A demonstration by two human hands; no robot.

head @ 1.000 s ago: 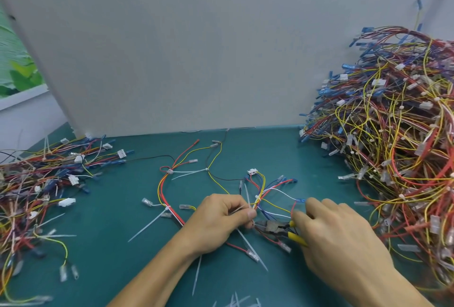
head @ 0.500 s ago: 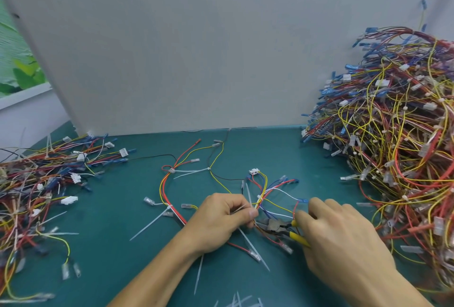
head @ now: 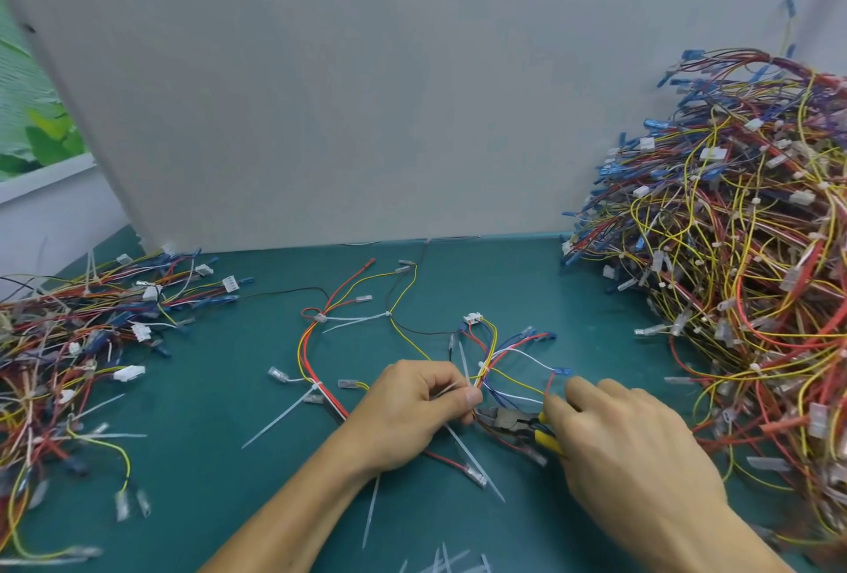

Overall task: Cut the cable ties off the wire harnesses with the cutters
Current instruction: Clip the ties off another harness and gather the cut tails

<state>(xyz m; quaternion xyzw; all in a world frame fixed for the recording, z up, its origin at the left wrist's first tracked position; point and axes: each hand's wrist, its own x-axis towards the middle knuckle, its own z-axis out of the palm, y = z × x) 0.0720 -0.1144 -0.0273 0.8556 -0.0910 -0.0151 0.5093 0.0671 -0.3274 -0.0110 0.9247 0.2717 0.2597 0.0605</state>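
Observation:
A wire harness (head: 497, 350) of red, yellow, blue and white wires lies spread on the green mat in front of me. My left hand (head: 412, 412) pinches its bundled wires and a white cable tie (head: 465, 361) between thumb and fingers. My right hand (head: 628, 448) grips the yellow-handled cutters (head: 518, 420). Their dark jaws point left and sit just right of my left thumb, at the bundle. More white cable ties (head: 286, 414) still bind the harness further left.
A tall heap of tied harnesses (head: 733, 297) fills the right side. A lower pile of harnesses (head: 68, 343) lies at the left. Loose cut ties (head: 440, 561) lie near the front edge. A grey panel (head: 366, 91) closes the back of the mat (head: 206, 458).
Both hands stay in nearly the same place. The cutters' jaws have edged slightly closer to my left thumb.

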